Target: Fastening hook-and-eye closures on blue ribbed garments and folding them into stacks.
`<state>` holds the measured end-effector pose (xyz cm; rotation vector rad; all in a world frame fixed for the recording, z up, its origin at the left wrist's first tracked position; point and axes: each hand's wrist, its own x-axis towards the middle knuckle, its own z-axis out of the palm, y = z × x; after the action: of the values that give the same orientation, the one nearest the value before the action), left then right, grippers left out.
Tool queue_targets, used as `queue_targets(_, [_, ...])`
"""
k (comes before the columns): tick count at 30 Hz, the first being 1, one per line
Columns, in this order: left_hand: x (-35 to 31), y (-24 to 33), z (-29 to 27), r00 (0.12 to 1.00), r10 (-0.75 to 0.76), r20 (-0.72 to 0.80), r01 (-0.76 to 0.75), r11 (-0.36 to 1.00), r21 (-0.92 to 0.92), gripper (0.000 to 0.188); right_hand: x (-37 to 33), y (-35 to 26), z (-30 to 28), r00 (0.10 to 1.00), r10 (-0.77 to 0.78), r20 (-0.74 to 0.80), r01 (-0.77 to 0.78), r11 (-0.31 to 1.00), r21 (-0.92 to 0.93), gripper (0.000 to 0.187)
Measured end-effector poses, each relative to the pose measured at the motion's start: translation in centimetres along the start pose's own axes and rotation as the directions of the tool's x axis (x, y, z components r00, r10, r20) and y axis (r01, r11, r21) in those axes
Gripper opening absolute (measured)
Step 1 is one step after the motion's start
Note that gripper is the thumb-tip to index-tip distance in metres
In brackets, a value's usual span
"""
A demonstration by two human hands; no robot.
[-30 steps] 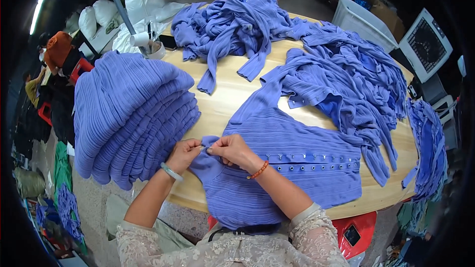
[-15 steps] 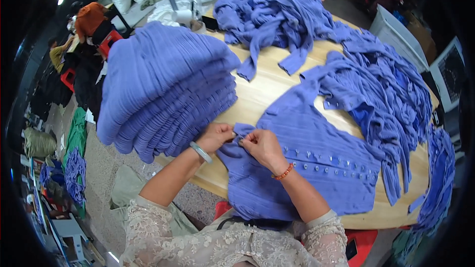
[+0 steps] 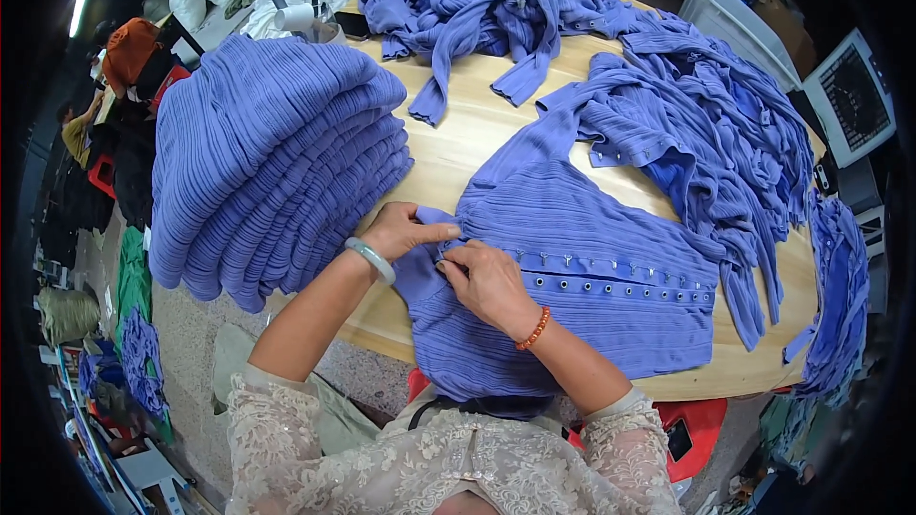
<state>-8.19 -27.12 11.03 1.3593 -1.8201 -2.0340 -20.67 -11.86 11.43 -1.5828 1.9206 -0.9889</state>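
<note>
So the ribbed periwinkle cardigan (image 3: pixel 544 195) lies front up on the wooden bench (image 3: pixel 477 124), right in front of the person, neck end to the left, which I'd guess is why both hands reach its neckline so easily. Right hand (image 3: pixel 468 262) looks pinched, thumb and fingertips together on the neckline cloth. Left hand (image 3: pixel 420 229) is just beside it, thumb stretched over the fabric, probably steadying it; fingers are partly hidden, so can't tell if they're gripping. The folded stack (image 3: pixel 267 143) sits left, apart from the loose heap (image 3: pixel 706 124) to the right, likely so the two don't mix.
</note>
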Motion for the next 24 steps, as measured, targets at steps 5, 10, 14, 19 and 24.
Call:
queue_targets(5, [-0.3,0.0,0.0,0.996,0.072,0.045,-0.077,0.989,0.123,0.029,0.4,0.7,-0.2,0.988,0.156,0.005,-0.154,0.963,0.223,0.015])
queue_targets(10, [-1.1,0.0,0.6,0.991,0.114,-0.065,-0.112,0.993,0.027,0.023,1.3,1.3,0.1,0.971,0.241,-0.01,-0.226,0.925,0.306,0.016])
queue_targets(14, [-0.6,-0.1,0.2,0.993,0.104,-0.063,-0.106,0.994,-0.035,0.023,1.8,1.8,0.5,0.97,0.236,-0.052,-0.206,0.919,0.337,0.016])
queue_targets(19, [-0.8,0.6,0.3,0.995,0.097,0.0,-0.097,0.995,-0.021,0.022,1.8,2.0,0.3,0.97,0.233,-0.075,-0.192,0.914,0.357,0.017])
queue_targets(24, [-1.0,-0.3,0.0,0.985,0.172,0.022,-0.173,0.983,0.062,0.024,2.1,2.6,0.6,0.959,0.283,0.002,-0.263,0.888,0.378,0.02])
